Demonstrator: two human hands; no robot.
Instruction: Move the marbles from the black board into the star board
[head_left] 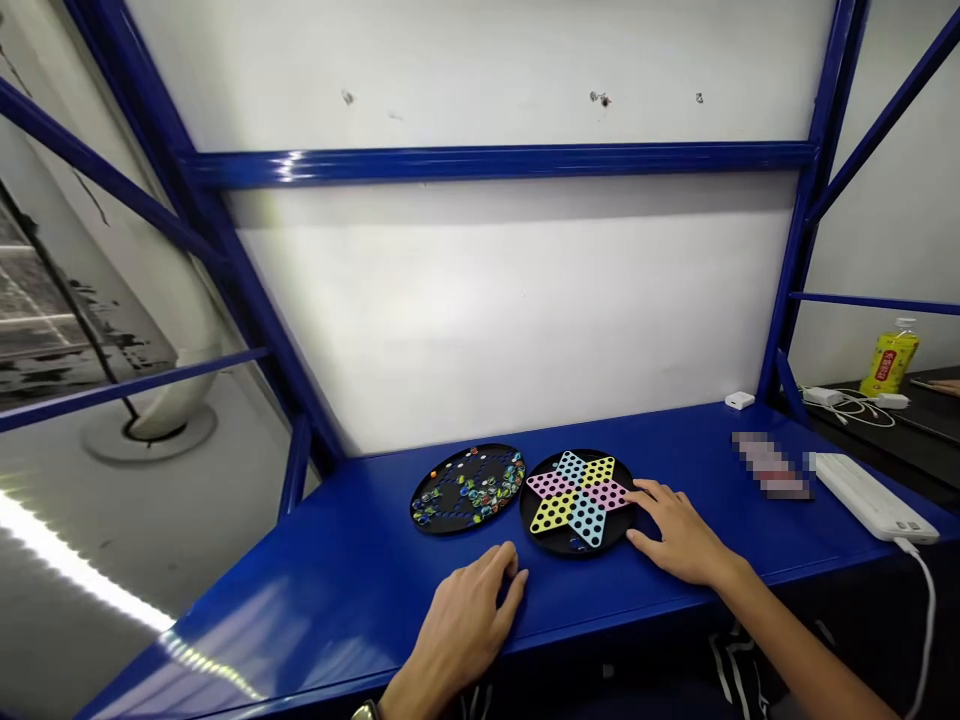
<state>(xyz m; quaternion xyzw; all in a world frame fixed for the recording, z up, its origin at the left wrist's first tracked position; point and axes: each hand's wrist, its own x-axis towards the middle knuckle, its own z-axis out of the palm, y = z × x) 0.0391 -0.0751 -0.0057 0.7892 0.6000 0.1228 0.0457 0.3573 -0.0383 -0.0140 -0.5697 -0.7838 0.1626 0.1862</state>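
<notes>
A star-shaped Chinese checkers board (pixel 576 497) with pink, yellow and blue points and rows of dark holes lies on a round black tray (pixel 546 541). My right hand (pixel 677 530) is at its right side, fingers spread, fingertips at the tip of a pink point and the tray's rim. To the left sits a second round black tray (pixel 448 505) with many coloured glass marbles (pixel 484 492) scattered over it. My left hand (pixel 472 612) rests on the tabletop in front of the trays, fingers loosely bent and thumb apart, holding nothing.
The blue tabletop (pixel 330 570) runs between blue metal posts before a white wall. Toward the right are a blurred-out flat item (pixel 771 465), a white power bank (pixel 874 497) with a cable, and a small white adapter (pixel 739 400). A yellow bottle (pixel 890 358) stands beyond.
</notes>
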